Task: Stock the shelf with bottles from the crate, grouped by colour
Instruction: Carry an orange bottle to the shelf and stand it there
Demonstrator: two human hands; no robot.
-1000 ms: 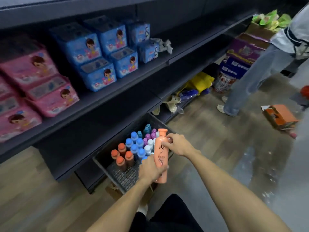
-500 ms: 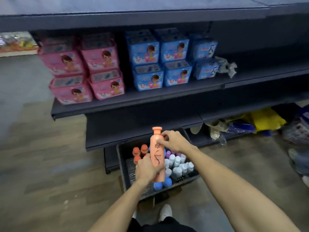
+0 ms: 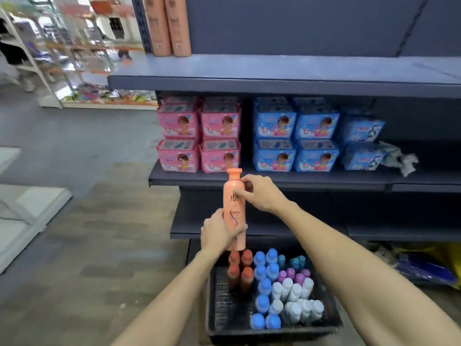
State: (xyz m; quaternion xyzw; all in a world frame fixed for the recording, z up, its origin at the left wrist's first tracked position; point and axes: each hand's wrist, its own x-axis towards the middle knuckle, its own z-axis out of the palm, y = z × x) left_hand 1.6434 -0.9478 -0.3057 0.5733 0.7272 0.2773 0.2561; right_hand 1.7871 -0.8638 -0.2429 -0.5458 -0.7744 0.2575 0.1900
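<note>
A tall salmon-orange bottle (image 3: 234,208) with a flat cap and dark lettering stands upright in the air above the black crate (image 3: 274,323). The left hand (image 3: 219,232) grasps its lower body; the right hand (image 3: 259,193) pinches it near the neck. The crate sits on the floor with rust-red, blue, teal, purple and white bottles grouped inside. Beyond, the dark shelf (image 3: 299,179) carries pink packs (image 3: 199,136) and blue packs (image 3: 296,136); two matching orange bottles (image 3: 167,26) stand on the upper shelf far left. Compared with half a second ago, the bottle is raised higher, and the view has tilted up.
</note>
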